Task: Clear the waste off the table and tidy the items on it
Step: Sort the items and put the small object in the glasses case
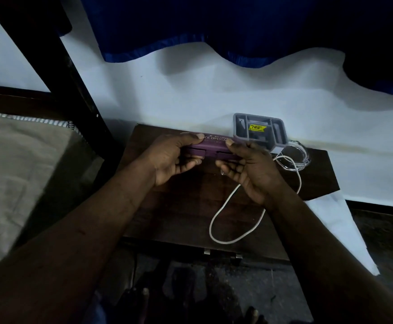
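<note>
A purple spectacle case (212, 146) with white lettering is held over the back of a small dark wooden table (184, 206). My left hand (174, 157) grips its left end, thumb on top. My right hand (249, 167) grips its right end, fingers under the case. Behind the case a grey plastic organiser tray (276, 130) with a yellow sticker leans on the wall. A clear plastic lid or container (296, 155) lies at the table's back right. A white cable (228, 206) loops across the table's right half, partly hidden under my right hand.
A white wall (191, 94) runs behind the table, with a dark blue curtain (214, 24) hanging above. A bed with a beige cover (15, 174) and a dark frame post (57, 66) stands to the left. White paper or cloth (338, 225) hangs off the table's right side. The floor below is dark.
</note>
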The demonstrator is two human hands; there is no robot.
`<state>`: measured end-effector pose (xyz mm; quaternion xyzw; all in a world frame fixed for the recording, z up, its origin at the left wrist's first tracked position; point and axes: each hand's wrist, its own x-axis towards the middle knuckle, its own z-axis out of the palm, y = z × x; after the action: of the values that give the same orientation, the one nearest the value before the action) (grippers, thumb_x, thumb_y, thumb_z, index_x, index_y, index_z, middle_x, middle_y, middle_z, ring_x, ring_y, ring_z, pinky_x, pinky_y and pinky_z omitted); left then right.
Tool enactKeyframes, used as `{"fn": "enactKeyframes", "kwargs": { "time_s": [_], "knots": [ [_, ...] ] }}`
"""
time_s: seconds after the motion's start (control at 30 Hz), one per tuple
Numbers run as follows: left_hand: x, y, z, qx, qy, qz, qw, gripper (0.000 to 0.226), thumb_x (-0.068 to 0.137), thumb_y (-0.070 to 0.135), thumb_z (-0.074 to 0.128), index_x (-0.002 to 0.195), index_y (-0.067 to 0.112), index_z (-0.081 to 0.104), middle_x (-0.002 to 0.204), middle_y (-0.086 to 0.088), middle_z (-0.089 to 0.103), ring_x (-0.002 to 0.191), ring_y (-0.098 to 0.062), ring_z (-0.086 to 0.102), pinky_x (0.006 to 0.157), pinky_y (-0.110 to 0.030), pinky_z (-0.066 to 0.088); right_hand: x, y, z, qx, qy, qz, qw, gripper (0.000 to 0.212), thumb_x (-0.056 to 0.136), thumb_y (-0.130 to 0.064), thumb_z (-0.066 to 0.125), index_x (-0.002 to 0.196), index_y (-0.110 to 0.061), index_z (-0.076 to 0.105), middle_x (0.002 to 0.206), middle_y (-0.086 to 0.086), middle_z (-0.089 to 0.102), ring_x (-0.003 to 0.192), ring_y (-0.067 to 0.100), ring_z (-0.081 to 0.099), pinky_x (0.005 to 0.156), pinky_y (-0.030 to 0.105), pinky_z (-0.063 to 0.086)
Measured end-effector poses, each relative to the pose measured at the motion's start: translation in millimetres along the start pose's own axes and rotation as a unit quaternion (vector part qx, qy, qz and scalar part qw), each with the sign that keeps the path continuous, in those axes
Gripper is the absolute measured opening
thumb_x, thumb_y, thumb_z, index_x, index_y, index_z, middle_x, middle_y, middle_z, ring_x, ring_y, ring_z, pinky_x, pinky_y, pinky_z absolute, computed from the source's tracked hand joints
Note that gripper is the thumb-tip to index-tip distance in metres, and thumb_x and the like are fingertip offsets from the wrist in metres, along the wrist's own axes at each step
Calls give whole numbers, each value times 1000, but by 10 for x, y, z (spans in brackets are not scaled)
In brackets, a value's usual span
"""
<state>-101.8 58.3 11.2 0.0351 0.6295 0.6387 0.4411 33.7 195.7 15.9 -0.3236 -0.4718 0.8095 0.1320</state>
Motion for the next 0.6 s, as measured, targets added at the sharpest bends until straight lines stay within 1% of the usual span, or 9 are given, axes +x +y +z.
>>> {"fn": "enactKeyframes", "kwargs": {
  "time_s": [0.1,0.17,0.23,0.37,0.5,0.53,0.6],
  "knots": [
    [-10,11,11,-4,11,4,1000,10,85,26,78,91,20,73,69,-4,72,59,-17,70,49,-19,53,8,23,13,-5,5,-3,1000,12,93,-16,73,102,-17,65,88,12,76,70,23,73,59,25,60],
    [-11,10,25,-7,20,8,1000,12,85,22,78,94,17,73,68,-6,71,57,-17,68,47,-18,51,12,33,20,-5,11,-13,1000,12,93,-12,73,101,-15,63,82,11,76,68,23,73,57,24,60],
    [-8,4,39,-5,27,18,999,13,85,20,77,95,14,72,67,-7,70,55,-16,66,45,-18,49,16,43,26,-1,16,-20,1000,14,93,-9,72,103,-12,62,79,11,75,65,22,73,56,23,59],
    [-8,6,51,-8,27,28,999,11,86,19,76,95,13,73,68,-6,70,55,-15,64,44,-18,49,19,52,26,1,17,-22,1000,23,93,-10,72,115,-8,63,84,14,75,68,23,73,56,23,59],
    [-11,18,20,8,12,8,1000,8,88,21,75,95,18,71,71,-7,71,59,-16,67,49,-20,53,30,65,3,-9,8,-11,1000,29,94,-13,72,121,-8,63,88,14,74,72,22,72,59,24,60],
    [-4,23,-1,20,8,5,1000,12,88,22,75,98,17,70,75,-8,72,60,-17,68,51,-21,55,34,70,-2,-12,5,-9,1000,29,94,-13,73,121,-9,63,89,13,75,73,22,73,60,24,60],
    [15,32,-70,69,5,7,998,28,86,24,78,110,15,66,88,-9,74,67,-19,69,59,-27,60,46,89,-2,-19,7,-7,1000,29,93,-13,73,120,-10,62,91,12,75,73,21,73,62,24,61]
  ]
}}
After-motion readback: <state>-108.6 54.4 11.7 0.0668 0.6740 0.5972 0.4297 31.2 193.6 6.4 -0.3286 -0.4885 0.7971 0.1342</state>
